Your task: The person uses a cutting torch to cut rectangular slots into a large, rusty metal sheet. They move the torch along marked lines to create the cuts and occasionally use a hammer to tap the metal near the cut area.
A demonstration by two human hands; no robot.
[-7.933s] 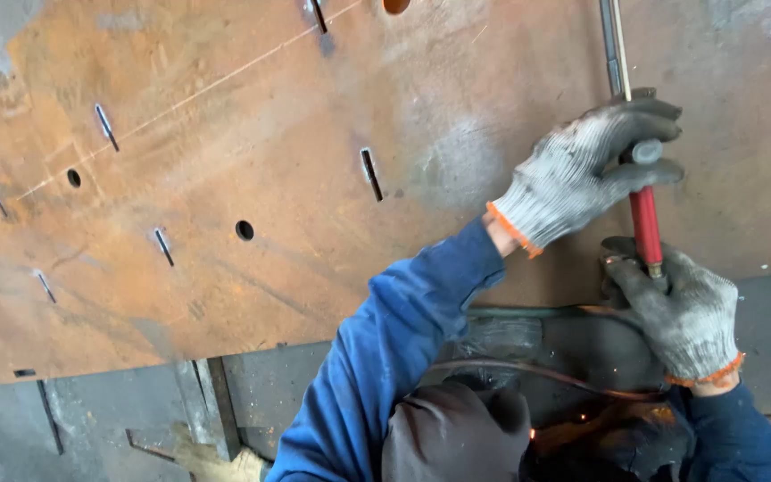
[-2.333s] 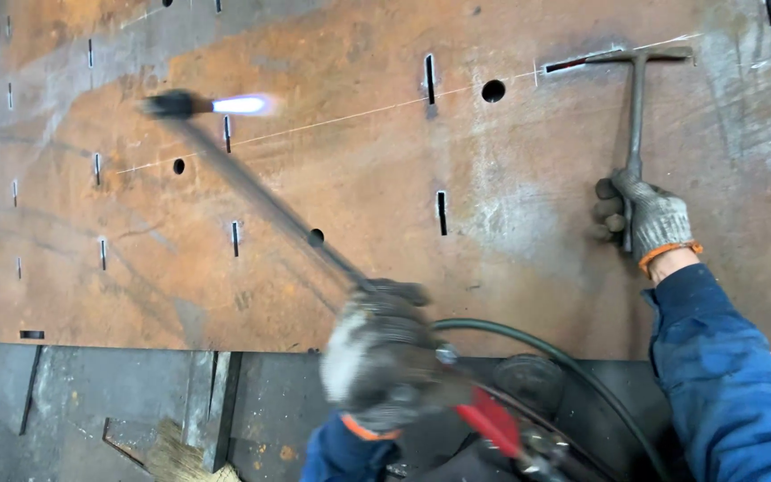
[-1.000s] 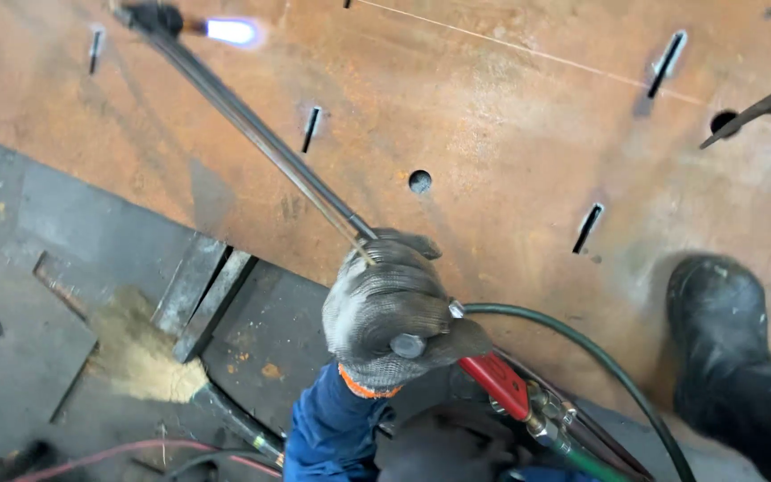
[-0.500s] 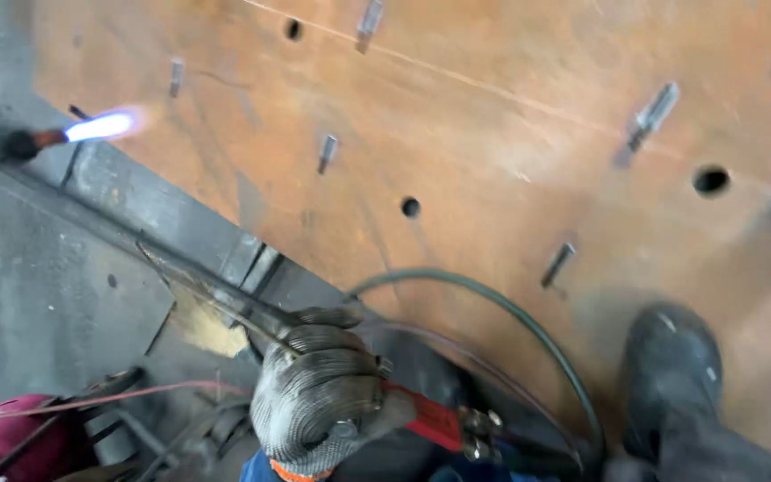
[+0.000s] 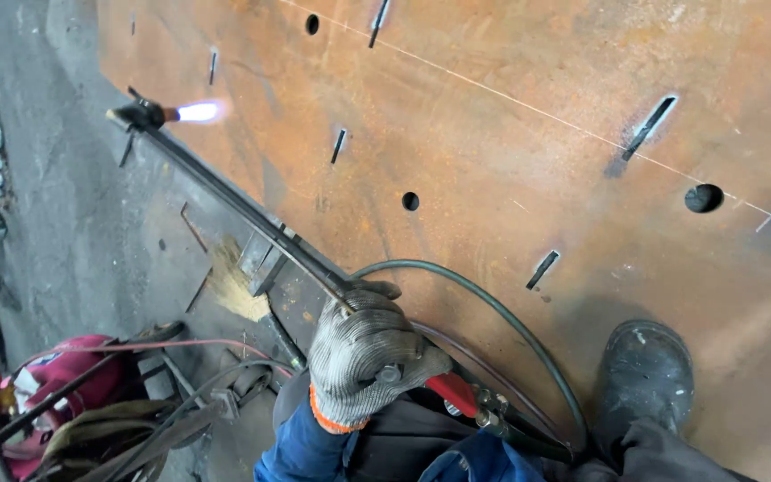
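Gripping the handle end of a long cutting torch (image 5: 243, 210), the left hand (image 5: 363, 353) in a grey knit glove with an orange cuff is closed tight around the tube, just ahead of the red valve body (image 5: 451, 393). The torch runs up and to the left from the glove, and its tip hangs over the left edge of the rusty steel plate (image 5: 528, 134), where a pale blue-white flame (image 5: 196, 112) points in toward the plate. A dark hose (image 5: 493, 308) loops from the valve end across the plate's lower edge. A black boot (image 5: 644, 379) stands on the plate near its bottom edge, right of the hose. The right hand is out of sight. Red gear (image 5: 64, 375) lies on the floor, lower left.
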